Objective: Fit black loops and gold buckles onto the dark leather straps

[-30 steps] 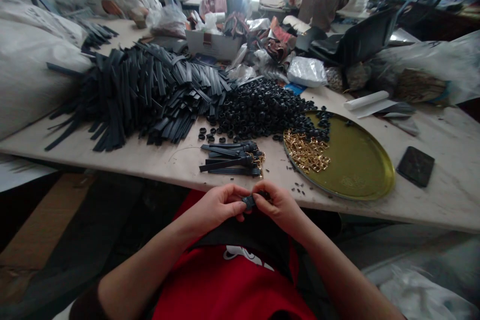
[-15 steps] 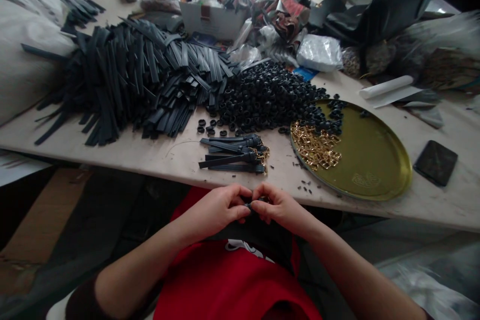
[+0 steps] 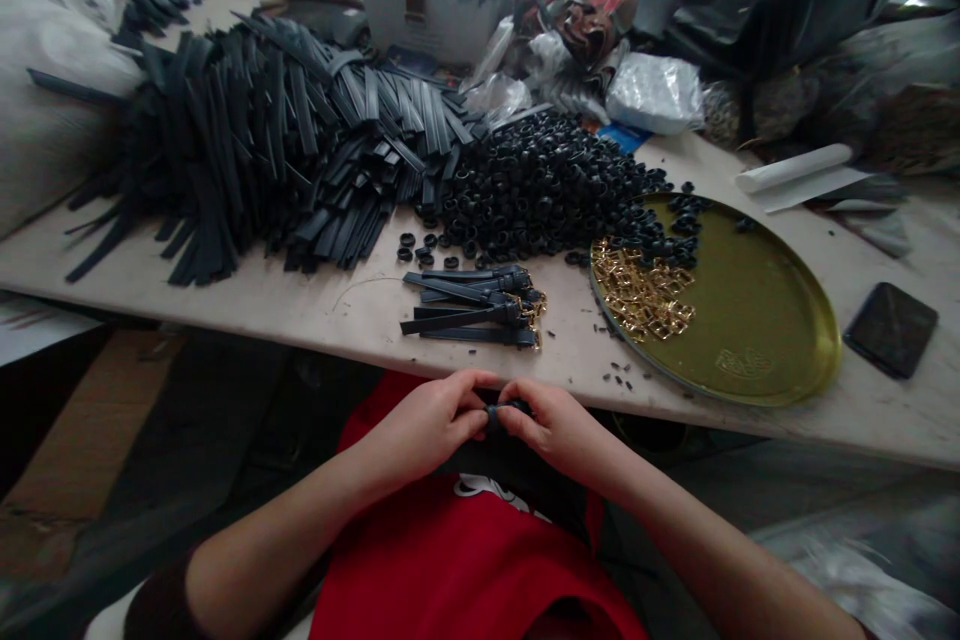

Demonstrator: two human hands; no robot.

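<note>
In front of my lap, just below the table edge, my left hand (image 3: 442, 417) and my right hand (image 3: 551, 420) meet with thumbs and fingers closed. Pinched between them is a small black strap piece (image 3: 493, 414), apparently with a loop around it; most of it is hidden by my fingers. On the table right ahead lies a small bunch of finished-looking black straps (image 3: 472, 305) with gold buckles at their right ends. Behind those rises a heap of black loops (image 3: 540, 185). Gold buckles (image 3: 641, 295) are piled on the left part of a round gold tray (image 3: 765, 310).
A large pile of black strips (image 3: 247, 140) covers the table's left side, beside a white sack (image 3: 52, 120). A dark phone (image 3: 891, 330) lies right of the tray. A white box (image 3: 435, 25) and plastic-wrapped packages (image 3: 654, 92) stand behind. Tiny dark scraps (image 3: 617, 376) dot the front edge.
The view has shifted slightly. My fingers have moved a little on the piece, and a bit of dark loop now shows more plainly between the fingertips. Things on the table appear unmoved.
</note>
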